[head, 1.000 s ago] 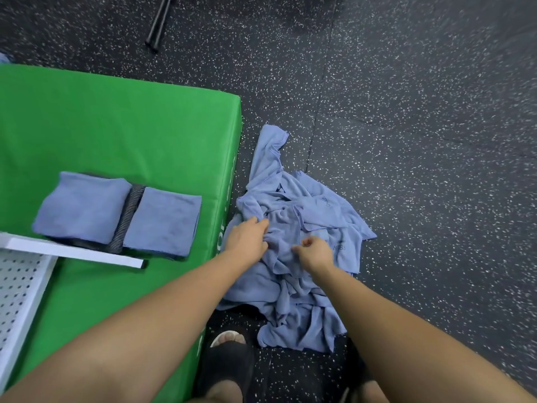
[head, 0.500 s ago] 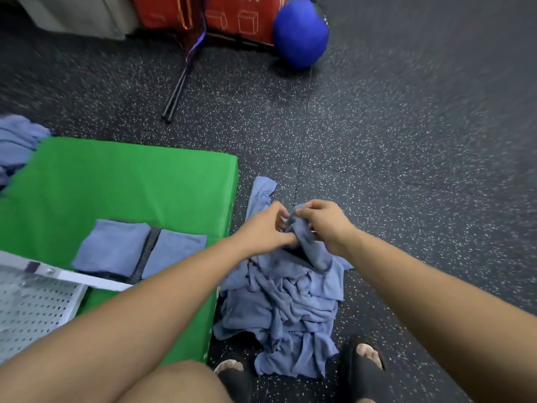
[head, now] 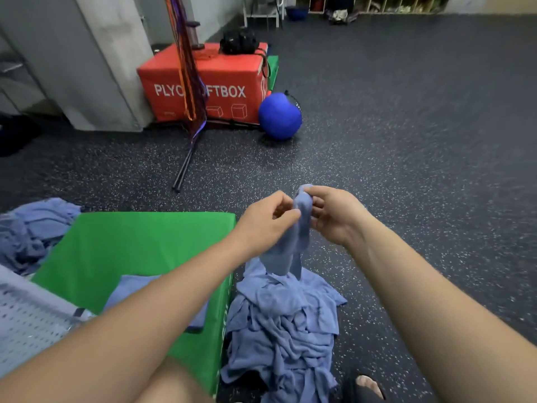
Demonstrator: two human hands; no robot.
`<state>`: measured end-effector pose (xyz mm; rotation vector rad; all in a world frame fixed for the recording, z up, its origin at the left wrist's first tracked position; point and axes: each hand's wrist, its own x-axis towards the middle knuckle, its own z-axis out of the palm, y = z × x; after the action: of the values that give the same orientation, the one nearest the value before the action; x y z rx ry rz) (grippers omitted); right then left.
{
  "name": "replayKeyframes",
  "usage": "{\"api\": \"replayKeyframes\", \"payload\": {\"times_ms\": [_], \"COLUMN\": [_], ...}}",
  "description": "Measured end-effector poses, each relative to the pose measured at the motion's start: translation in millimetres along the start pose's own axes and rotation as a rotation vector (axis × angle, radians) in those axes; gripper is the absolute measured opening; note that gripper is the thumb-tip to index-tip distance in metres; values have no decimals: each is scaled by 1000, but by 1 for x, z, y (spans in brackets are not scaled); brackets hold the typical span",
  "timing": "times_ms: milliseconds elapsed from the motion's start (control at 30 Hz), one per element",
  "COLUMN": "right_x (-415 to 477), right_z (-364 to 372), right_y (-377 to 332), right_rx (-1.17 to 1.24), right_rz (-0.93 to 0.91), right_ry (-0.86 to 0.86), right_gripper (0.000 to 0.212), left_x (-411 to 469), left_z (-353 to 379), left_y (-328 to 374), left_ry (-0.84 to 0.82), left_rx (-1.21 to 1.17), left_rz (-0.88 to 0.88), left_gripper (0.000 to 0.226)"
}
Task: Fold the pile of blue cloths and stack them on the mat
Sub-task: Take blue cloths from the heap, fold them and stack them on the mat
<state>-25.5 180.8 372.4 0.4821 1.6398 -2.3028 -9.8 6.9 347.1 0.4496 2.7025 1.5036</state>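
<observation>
The left forearm [head: 162, 301] covers most of the folded cloth [head: 125, 289] near the front edge of the mat [head: 130, 242]. The perforated rack [head: 26, 321] is blurred and cut off at the lower left. Cords [head: 189, 82] hide letters on the red box [head: 229, 71].

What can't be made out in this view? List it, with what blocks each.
All in the head view:
- Folded cloth on the green mat: mostly behind the left forearm; count unclear.
- Held cloth: bunched between left hand and right hand; lower end merges with the pile.
- Second blue heap: cut by the left edge.
- Perforated white panel: blurred, cut by the edge.
</observation>
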Motion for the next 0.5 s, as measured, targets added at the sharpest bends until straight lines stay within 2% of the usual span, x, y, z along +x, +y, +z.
{"api": "replayKeyframes", "payload": {"times_ms": [167,233,300,367,500], "right_x": [-43,-54,-62,-67,-73], "right_z": [-4,-10,-19,-31,-59], "right_y": [-32,-39,-44,-48,-40], "right_rx": [231,268,284,282,222], "right_rz": [-22,-35,-49,-59,-74], "right_ry": [-44,-41,-26,-2,69], "right_gripper": [8,6,4,4,9], "left_x": [-28,-37,-42,-45,-42], "left_z": [0,5,7,6,1], "left_y": [44,47,44,41,45], "left_ry": [-45,-29,-27,-7,154], "left_rx": [266,378,393,309,99], "left_rz": [69,92,95,86,74], "left_gripper": [74,83,88,82,43]}}
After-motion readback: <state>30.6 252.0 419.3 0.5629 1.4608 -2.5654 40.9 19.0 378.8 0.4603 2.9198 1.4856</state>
